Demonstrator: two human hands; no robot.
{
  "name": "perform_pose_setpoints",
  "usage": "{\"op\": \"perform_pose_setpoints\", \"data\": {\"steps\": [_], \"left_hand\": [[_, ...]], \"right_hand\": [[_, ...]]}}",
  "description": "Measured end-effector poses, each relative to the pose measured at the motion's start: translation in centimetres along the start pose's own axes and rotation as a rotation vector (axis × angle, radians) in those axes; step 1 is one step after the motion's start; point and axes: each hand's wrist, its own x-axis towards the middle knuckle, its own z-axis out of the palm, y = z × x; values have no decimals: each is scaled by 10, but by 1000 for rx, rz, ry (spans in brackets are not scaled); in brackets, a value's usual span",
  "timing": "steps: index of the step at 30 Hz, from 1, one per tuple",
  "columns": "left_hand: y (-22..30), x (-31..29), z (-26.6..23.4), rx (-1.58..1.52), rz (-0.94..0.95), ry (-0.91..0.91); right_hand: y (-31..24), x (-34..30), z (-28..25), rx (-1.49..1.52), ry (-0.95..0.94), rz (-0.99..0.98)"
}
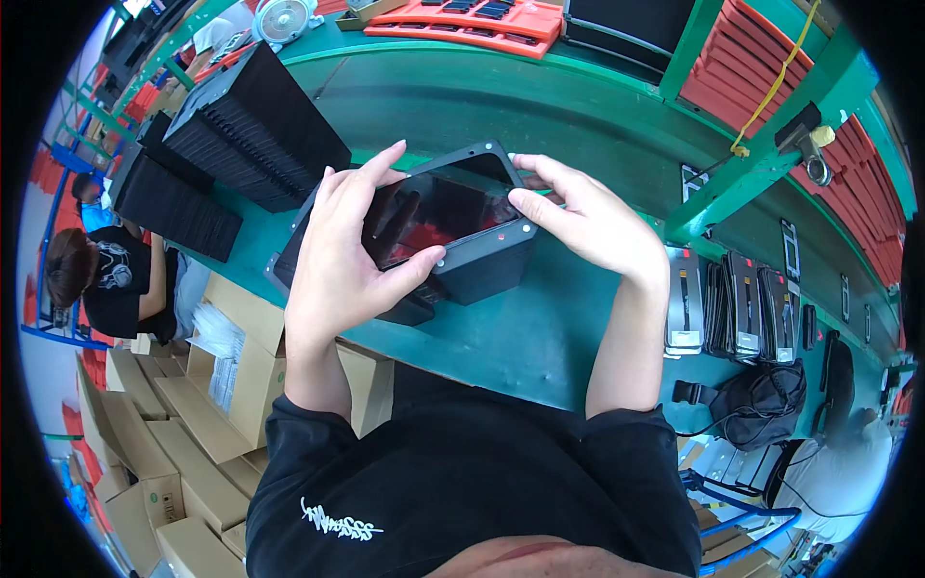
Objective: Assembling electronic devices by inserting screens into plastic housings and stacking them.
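Note:
A glossy dark screen panel (438,214) lies tilted in or just over a black tray (489,154) with small round dots at its corners. My left hand (337,246) spans the panel's left part, thumb on its near edge and fingers at its far edge. At the right end, my right hand (588,212) pinches the panel's corner between thumb and fingers; the fingertips are partly hidden behind it. Below the tray stands a black block of stacked trays (487,270), partly covered by my hands.
Tall stacks of black trays (260,125) stand at the left of the green bench (540,337). Several flat packs (737,308) and a black bag (761,405) lie at the right. A green post (771,144) rises there. Cardboard boxes (183,462) and a person (125,279) are at the left.

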Motion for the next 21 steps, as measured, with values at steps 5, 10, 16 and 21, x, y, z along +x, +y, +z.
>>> {"op": "perform_pose_setpoints", "data": {"steps": [5,10,16,21], "left_hand": [[-4,-2,-1,-16,17,13],[-6,-3,-3,-25,7,14],[-1,-5,-6,-15,14,11],[5,-32,-33,-201,-37,209]], "right_hand": [[3,1,6,-41,-17,29],[3,0,10,-112,-12,43],[1,3,7,-107,-63,19],[-4,3,9,-166,-45,61]]}}
